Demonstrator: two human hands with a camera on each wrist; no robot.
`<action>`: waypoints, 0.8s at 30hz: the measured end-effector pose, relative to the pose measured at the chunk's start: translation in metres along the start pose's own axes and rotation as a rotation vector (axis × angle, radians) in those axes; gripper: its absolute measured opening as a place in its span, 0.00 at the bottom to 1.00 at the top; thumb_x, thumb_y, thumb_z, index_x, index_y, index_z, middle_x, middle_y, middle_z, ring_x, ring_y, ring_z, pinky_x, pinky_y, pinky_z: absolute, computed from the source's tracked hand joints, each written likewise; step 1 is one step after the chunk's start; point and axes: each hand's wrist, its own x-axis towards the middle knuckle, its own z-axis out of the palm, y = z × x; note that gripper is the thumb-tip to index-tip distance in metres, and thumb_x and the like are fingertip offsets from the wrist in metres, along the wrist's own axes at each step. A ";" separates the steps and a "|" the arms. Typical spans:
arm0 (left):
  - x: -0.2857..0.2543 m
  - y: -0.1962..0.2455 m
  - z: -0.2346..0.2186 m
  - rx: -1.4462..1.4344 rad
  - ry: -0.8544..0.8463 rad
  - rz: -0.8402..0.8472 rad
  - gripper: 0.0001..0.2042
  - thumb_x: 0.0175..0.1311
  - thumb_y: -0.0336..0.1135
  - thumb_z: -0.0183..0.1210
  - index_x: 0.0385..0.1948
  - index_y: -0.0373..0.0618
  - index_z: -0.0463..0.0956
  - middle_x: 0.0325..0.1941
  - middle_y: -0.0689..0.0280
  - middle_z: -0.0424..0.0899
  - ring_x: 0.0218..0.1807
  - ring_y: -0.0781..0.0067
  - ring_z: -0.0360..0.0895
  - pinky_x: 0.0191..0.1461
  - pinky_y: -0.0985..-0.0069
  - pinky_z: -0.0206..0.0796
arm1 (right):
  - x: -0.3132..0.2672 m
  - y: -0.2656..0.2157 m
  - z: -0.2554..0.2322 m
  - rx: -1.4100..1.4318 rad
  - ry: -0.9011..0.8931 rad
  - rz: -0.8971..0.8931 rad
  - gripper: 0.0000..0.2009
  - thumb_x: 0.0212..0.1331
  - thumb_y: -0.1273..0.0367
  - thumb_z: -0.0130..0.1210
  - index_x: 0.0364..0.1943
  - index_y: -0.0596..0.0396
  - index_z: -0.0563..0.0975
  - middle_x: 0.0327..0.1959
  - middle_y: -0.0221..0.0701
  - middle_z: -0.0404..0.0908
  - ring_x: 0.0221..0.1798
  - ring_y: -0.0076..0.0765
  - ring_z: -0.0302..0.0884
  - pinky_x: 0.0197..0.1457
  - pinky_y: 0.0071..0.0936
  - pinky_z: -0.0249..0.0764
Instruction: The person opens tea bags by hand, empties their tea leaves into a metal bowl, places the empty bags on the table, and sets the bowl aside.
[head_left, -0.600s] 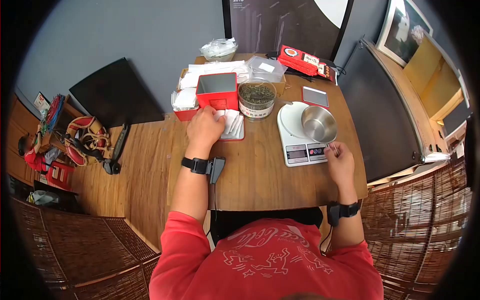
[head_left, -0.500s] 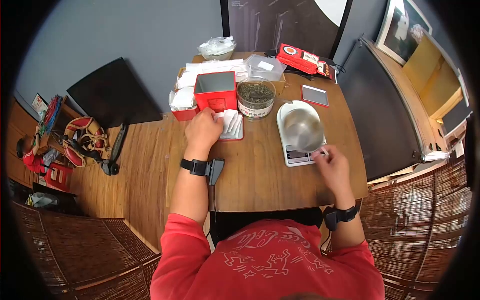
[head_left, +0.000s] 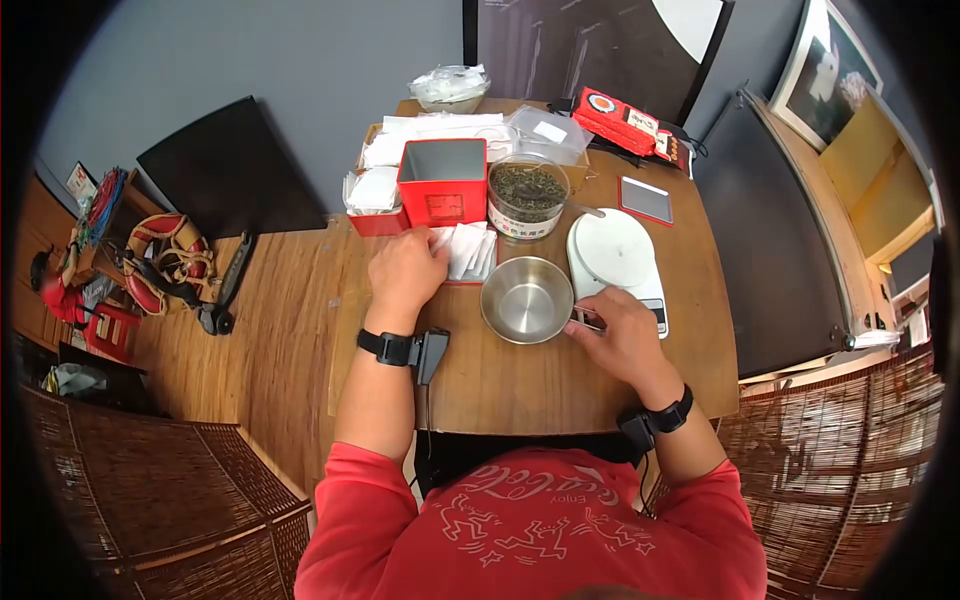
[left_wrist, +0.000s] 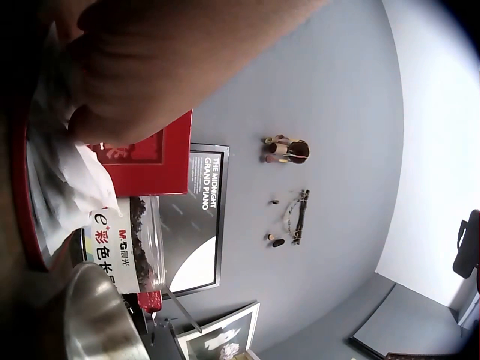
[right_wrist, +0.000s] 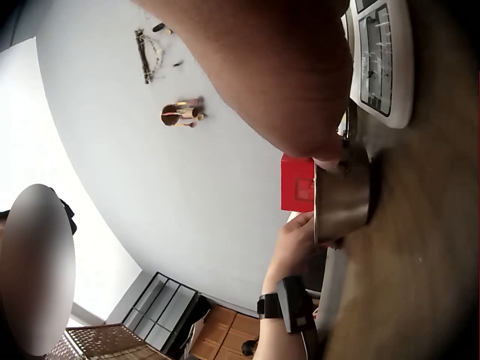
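My right hand [head_left: 622,335] pinches the handle of a round stainless-steel pan [head_left: 527,300], whose bowl looks empty. In the right wrist view the pan [right_wrist: 343,196] stands upright, low over the wooden table. To its right is a white kitchen scale [head_left: 617,250] with a bare round platform. My left hand [head_left: 408,268] rests by a small stack of white paper packets [head_left: 468,250] on a red-rimmed tray. In the left wrist view its thumb lies against the packets [left_wrist: 71,184]; I cannot tell whether it pinches them. An open red tin [head_left: 443,190] stands just beyond.
A clear tub of dark dried leaves [head_left: 528,195], a spoon handle sticking out, stands beside the tin. Behind are a box of white packets [head_left: 373,190], a clear plastic lid [head_left: 548,132] and a red packaged bag [head_left: 618,120]. A red-edged rectangular lid [head_left: 646,200] lies beyond the scale.
My right hand has carried the pan left, from over the scale to the table in front of the tub. The scale's platform is uncovered now. My left hand has stayed by the packets.
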 end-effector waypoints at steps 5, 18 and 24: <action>0.001 -0.004 -0.006 -0.005 0.119 -0.048 0.09 0.65 0.40 0.62 0.38 0.48 0.88 0.43 0.55 0.91 0.44 0.48 0.88 0.48 0.52 0.79 | 0.008 0.008 -0.003 -0.093 0.023 -0.075 0.15 0.50 0.60 0.76 0.39 0.50 0.87 0.33 0.34 0.81 0.38 0.45 0.81 0.41 0.41 0.77; -0.037 0.053 -0.002 -1.565 -0.152 0.135 0.08 0.77 0.32 0.62 0.50 0.38 0.84 0.46 0.69 0.89 0.45 0.83 0.81 0.53 0.78 0.73 | 0.051 -0.020 -0.010 0.449 0.087 -0.006 0.17 0.64 0.61 0.70 0.51 0.56 0.84 0.42 0.35 0.87 0.43 0.39 0.83 0.50 0.35 0.79; -0.047 0.063 0.011 -1.413 -0.177 0.143 0.09 0.74 0.29 0.64 0.50 0.37 0.84 0.44 0.68 0.88 0.46 0.81 0.81 0.51 0.77 0.74 | 0.048 -0.021 0.012 0.671 0.110 0.068 0.10 0.67 0.68 0.67 0.46 0.59 0.84 0.40 0.36 0.88 0.38 0.30 0.82 0.45 0.28 0.79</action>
